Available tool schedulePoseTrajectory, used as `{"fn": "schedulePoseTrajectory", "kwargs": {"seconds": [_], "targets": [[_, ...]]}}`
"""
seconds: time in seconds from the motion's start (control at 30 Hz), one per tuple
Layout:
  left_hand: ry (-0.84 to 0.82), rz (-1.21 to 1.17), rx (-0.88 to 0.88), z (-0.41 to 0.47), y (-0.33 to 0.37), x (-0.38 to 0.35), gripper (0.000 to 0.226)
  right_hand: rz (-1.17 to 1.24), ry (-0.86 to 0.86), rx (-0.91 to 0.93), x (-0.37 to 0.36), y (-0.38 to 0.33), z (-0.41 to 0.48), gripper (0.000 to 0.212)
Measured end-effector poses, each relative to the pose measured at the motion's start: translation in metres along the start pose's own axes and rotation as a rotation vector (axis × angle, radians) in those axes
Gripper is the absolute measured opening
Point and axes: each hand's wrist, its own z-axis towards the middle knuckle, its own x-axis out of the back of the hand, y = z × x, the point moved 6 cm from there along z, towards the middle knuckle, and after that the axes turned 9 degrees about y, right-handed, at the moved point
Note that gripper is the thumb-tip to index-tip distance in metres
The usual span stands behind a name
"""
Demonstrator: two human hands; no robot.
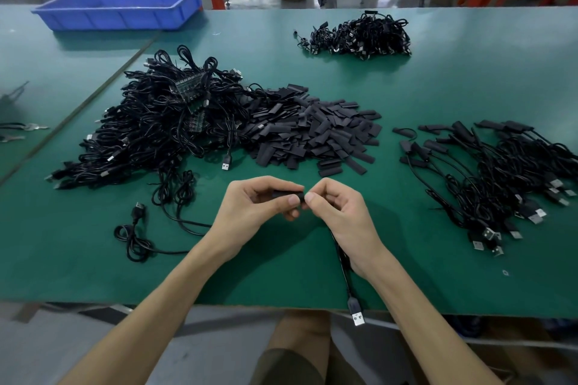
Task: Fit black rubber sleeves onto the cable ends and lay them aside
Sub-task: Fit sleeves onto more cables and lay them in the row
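One wide-angle head cam looks fwd & down, close over table (78, 259); edges seem distorted.

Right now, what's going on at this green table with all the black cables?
The left hand grips a black rubber sleeve; the right hand pinches a cable at the sleeve's end. The cable's USB plug hangs over the table edge. Loose sleeves lie ahead, bare cables left, sleeved cables right.
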Motion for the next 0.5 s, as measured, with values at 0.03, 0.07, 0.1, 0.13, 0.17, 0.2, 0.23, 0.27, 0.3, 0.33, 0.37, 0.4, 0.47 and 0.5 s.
{"fn": "schedulePoseTrajectory", "kwargs": {"seconds": [0.03, 0.07, 0.1, 0.13, 0.17, 0.2, 0.23, 0.27, 0.3, 0.33, 0.37, 0.4, 0.47, 0.5], "targets": [[-0.001, -0.002, 0.001, 0.0005, -0.0006, 0.0005, 0.019, -0.001, 0.001, -0.002, 0.0001, 0.0002, 0.0000, 0.016], [-0.003, 0.000, 0.000, 0.0010, -0.0010, 0.0009, 0.019, 0.000, 0.001, -0.004, 0.0001, 0.0004, 0.0000, 0.016], [-0.005, 0.003, -0.001, 0.0014, -0.0015, 0.0012, 0.019, 0.001, 0.002, -0.008, 0.0001, 0.0008, -0.0002, 0.016], [-0.005, 0.002, -0.001, 0.0016, -0.0019, 0.0011, 0.019, 0.001, 0.003, -0.012, 0.0005, 0.0013, -0.0004, 0.015], [-0.006, -0.002, -0.001, 0.0016, -0.0024, 0.0009, 0.020, 0.001, 0.004, -0.017, 0.0008, 0.0018, -0.0005, 0.015], [-0.007, -0.007, -0.001, 0.0017, -0.0026, 0.0008, 0.020, 0.001, 0.005, -0.020, 0.0012, 0.0022, -0.0006, 0.015], [-0.009, -0.010, -0.001, 0.0015, -0.0027, 0.0008, 0.020, 0.001, 0.006, -0.023, 0.0012, 0.0024, -0.0007, 0.015], [-0.011, -0.011, -0.002, 0.0013, -0.0028, 0.0008, 0.021, 0.000, 0.006, -0.023, 0.0012, 0.0025, -0.0011, 0.014], [-0.012, -0.010, -0.004, 0.0013, -0.0030, 0.0010, 0.021, -0.002, 0.005, -0.023, 0.0011, 0.0026, -0.0010, 0.015], [-0.011, -0.008, -0.007, 0.0011, -0.0031, 0.0012, 0.022, -0.003, 0.004, -0.022, 0.0010, 0.0027, -0.0012, 0.015], [-0.009, -0.005, -0.009, 0.0010, -0.0031, 0.0013, 0.022, -0.004, 0.004, -0.022, 0.0010, 0.0030, -0.0013, 0.015], [-0.007, -0.002, -0.010, 0.0009, -0.0029, 0.0016, 0.022, -0.005, 0.002, -0.023, 0.0010, 0.0035, -0.0011, 0.016], [-0.003, -0.001, -0.012, 0.0009, -0.0025, 0.0020, 0.022, -0.009, -0.002, -0.021, 0.0009, 0.0037, -0.0009, 0.017], [-0.002, 0.000, -0.011, 0.0009, -0.0024, 0.0023, 0.022, -0.011, -0.003, -0.019, 0.0007, 0.0036, -0.0009, 0.017]]}}
